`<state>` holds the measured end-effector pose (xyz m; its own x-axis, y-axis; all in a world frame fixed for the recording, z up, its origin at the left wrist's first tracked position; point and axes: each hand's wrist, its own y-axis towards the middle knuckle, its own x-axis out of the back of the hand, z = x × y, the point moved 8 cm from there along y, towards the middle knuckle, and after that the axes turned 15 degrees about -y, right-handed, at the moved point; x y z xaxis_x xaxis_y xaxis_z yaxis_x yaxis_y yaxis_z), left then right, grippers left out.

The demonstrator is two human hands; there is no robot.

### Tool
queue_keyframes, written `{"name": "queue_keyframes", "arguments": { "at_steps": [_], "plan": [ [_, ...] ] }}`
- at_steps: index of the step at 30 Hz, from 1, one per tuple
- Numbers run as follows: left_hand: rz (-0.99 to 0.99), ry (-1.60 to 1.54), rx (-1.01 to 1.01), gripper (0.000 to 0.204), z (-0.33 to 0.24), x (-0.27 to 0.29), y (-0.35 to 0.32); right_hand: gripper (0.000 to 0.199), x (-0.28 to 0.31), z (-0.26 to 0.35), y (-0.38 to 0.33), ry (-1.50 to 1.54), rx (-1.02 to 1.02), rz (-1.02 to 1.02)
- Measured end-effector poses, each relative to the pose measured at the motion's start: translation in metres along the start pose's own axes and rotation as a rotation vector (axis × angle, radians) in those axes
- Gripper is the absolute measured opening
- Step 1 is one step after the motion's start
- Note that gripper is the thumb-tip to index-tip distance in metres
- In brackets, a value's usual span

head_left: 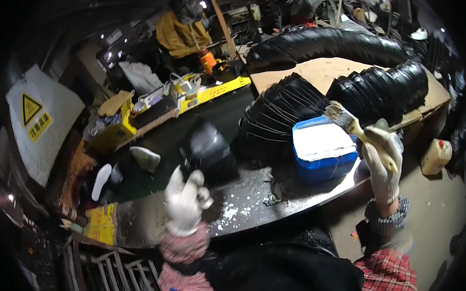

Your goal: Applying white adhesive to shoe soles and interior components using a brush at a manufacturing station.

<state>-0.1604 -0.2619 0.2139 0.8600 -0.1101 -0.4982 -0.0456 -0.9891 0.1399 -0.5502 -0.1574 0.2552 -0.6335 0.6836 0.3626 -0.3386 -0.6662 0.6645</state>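
My right hand (383,162), in a white knit glove, is closed around the handle of a paintbrush (343,119). The pale-clotted bristles hang over the far right corner of a blue tub (320,170) filled with white stuff. My left hand (186,200), gloved the same way, is raised over the near edge of the workbench, its fingers apart and nothing in them. Just beyond it is a shiny black flat piece (207,142), blurred by motion. A fanned stack of black pieces (281,108) stands left of the tub.
White splashes mark the bench top (241,203). Long curved rows of black pieces (331,46) lie on a cardboard-topped table (319,68). A pale sole (101,182) and a grey piece (145,159) lie left. A yellow rail (214,95) runs behind; a jug (436,157) stands right.
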Motion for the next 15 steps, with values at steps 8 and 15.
{"name": "queue_keyframes", "arguments": {
  "at_steps": [8,15],
  "plan": [
    [0.83,1.812,-0.008,0.02,-0.038,0.072,-0.075,0.018,-0.047,-0.033,0.031,-0.283,0.098,0.224],
    [0.265,1.6,-0.145,0.059,-0.065,0.086,-0.042,0.007,-0.014,-0.015,0.003,-0.331,0.164,0.077]
  ]
}}
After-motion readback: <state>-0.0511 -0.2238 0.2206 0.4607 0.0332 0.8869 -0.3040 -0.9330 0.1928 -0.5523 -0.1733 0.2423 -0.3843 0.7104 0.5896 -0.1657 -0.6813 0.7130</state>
